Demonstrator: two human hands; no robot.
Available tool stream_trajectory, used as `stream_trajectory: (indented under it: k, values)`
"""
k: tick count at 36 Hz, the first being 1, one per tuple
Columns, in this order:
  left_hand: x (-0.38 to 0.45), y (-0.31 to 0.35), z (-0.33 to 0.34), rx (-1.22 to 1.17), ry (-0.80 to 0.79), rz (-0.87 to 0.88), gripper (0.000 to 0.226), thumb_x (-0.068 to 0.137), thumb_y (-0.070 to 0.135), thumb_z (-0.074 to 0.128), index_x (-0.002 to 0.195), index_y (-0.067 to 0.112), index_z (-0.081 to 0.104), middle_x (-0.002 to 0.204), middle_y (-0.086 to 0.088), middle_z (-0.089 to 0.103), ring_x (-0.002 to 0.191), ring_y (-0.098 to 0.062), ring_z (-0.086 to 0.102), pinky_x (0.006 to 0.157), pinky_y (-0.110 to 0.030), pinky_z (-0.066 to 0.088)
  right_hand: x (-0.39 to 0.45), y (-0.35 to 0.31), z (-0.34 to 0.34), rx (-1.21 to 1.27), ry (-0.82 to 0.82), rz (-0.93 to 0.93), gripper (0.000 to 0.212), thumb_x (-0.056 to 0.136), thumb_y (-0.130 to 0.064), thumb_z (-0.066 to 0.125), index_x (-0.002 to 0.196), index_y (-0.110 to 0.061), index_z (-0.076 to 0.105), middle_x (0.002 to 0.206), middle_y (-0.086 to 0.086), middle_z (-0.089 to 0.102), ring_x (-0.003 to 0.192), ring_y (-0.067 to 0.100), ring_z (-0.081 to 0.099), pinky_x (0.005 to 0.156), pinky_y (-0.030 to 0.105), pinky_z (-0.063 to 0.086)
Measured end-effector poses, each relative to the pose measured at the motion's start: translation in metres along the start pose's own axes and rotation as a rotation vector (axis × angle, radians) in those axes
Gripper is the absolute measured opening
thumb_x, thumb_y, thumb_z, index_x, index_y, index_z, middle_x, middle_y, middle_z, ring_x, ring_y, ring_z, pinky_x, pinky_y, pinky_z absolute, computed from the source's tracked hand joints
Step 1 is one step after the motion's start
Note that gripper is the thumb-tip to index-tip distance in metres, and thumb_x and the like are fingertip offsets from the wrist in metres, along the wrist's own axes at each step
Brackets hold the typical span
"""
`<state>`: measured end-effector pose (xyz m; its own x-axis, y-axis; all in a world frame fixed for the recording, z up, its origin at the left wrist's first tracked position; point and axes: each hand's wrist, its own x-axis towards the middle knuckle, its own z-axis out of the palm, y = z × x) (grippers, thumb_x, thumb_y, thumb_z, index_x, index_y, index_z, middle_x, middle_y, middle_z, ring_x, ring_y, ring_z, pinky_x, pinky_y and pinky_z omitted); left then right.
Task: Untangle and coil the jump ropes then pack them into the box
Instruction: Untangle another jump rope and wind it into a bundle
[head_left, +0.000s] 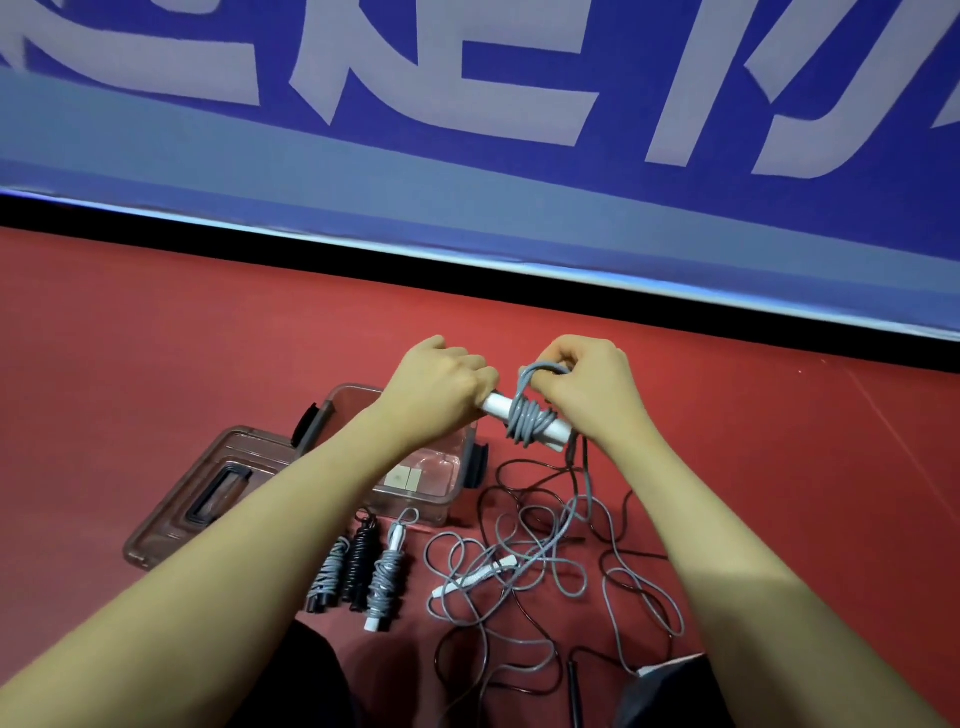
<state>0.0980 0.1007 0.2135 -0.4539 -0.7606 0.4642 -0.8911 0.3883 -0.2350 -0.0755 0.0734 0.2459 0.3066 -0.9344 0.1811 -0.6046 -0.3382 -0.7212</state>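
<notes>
My left hand (441, 387) grips one end of the white handles (557, 432) of a grey jump rope. Grey cord (530, 418) is wound several turns around those handles. My right hand (582, 384) pinches a loop of that cord just above the handles. The rest of the grey rope hangs down into a tangle (550, 551) of grey and black ropes on the red floor, with a loose white handle (475, 574) in it. Three coiled ropes (358, 566) lie side by side in front of the clear box (441, 499), which stands open beneath my left forearm.
The box lid (208, 493) lies on the floor to the left of the box. A blue banner (467, 104) with white lettering runs along the far wall behind a black strip. A black handle (574, 686) lies near my knees at the bottom.
</notes>
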Motion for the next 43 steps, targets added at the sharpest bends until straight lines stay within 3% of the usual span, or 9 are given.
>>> stream_trajectory:
  k: [8,12,15,17,20,23,26,36,43]
  values:
    - [0.0,-0.004,-0.007,-0.056,0.265,0.121,0.025,0.082,0.014,0.054,0.057,0.014,0.049,0.052,-0.001,0.042,0.046,-0.02,0.04,0.055,-0.03,0.018,0.003,0.004,-0.002,0.046,-0.106,0.003,0.051,0.081,-0.031,0.073,0.05,-0.015,0.036,0.05,-0.002,0.03,0.053,0.014,0.023,0.048,0.026,0.022]
    - [0.004,0.001,-0.009,-0.197,0.356,0.079,0.026,0.087,0.015,0.049,0.063,0.015,0.039,0.054,-0.003,0.039,0.05,-0.021,0.035,0.053,-0.031,0.021,0.004,0.005,0.003,-0.01,-0.135,-0.016,0.047,0.085,-0.024,0.067,0.051,-0.015,0.035,0.049,-0.002,0.03,0.057,0.017,0.026,0.053,0.031,0.025]
    - [0.006,0.007,-0.016,-0.421,0.254,-0.103,0.024,0.08,0.036,0.053,0.065,0.025,0.039,0.052,0.006,0.039,0.045,-0.013,0.033,0.05,-0.027,0.024,0.006,0.005,0.006,-0.187,-0.185,-0.028,0.023,0.075,-0.026,0.051,0.056,-0.02,0.038,0.056,-0.003,0.042,0.064,0.024,0.038,0.059,0.033,0.035]
    - [0.004,0.011,-0.02,-0.59,0.199,-0.315,0.033,0.076,0.041,0.062,0.081,0.009,0.055,0.06,-0.005,0.058,0.048,-0.03,0.053,0.049,-0.026,0.035,0.005,0.006,0.007,-0.266,-0.191,-0.026,0.011,0.083,-0.024,0.049,0.073,-0.02,0.053,0.069,0.001,0.054,0.074,0.03,0.05,0.067,0.037,0.044]
    - [0.005,0.014,-0.021,-0.701,0.179,-0.533,0.043,0.079,0.036,0.068,0.101,0.005,0.047,0.073,-0.01,0.064,0.066,-0.04,0.06,0.056,-0.038,0.043,0.0,0.006,0.008,-0.261,-0.124,-0.085,0.018,0.094,-0.037,0.051,0.086,-0.021,0.054,0.066,-0.005,0.053,0.073,0.028,0.051,0.06,0.031,0.034]
    - [0.007,0.016,-0.021,-0.673,0.156,-0.702,0.032,0.084,0.026,0.063,0.101,0.013,0.04,0.076,-0.005,0.061,0.072,-0.039,0.058,0.062,-0.039,0.044,0.0,0.005,0.011,-0.395,-0.112,-0.146,0.026,0.094,-0.041,0.05,0.093,-0.015,0.052,0.092,0.005,0.065,0.094,0.033,0.059,0.068,0.033,0.036]
    - [0.009,0.015,-0.019,-0.646,0.104,-0.814,0.031,0.084,0.022,0.06,0.098,0.018,0.033,0.081,-0.001,0.057,0.072,-0.034,0.055,0.061,-0.034,0.038,0.001,0.006,0.014,-0.457,-0.128,-0.191,0.022,0.095,-0.039,0.048,0.091,-0.018,0.047,0.096,0.005,0.063,0.098,0.032,0.058,0.069,0.033,0.033]
    - [0.007,0.006,-0.007,-0.481,-0.151,-0.953,0.025,0.087,0.024,0.055,0.101,0.012,0.037,0.095,-0.012,0.06,0.076,-0.033,0.052,0.064,-0.034,0.038,-0.007,-0.008,0.016,-0.326,-0.282,-0.218,0.017,0.093,-0.018,0.049,0.082,-0.007,0.054,0.071,0.01,0.056,0.066,0.031,0.049,0.061,0.036,0.039]
    - [0.004,-0.001,-0.001,-0.27,-0.256,-0.886,0.024,0.089,0.022,0.052,0.105,0.007,0.044,0.1,-0.017,0.062,0.088,-0.039,0.058,0.063,-0.035,0.036,-0.006,-0.012,0.013,-0.375,-0.226,-0.363,0.019,0.092,-0.013,0.046,0.089,-0.006,0.063,0.078,0.013,0.064,0.076,0.036,0.055,0.062,0.038,0.041]
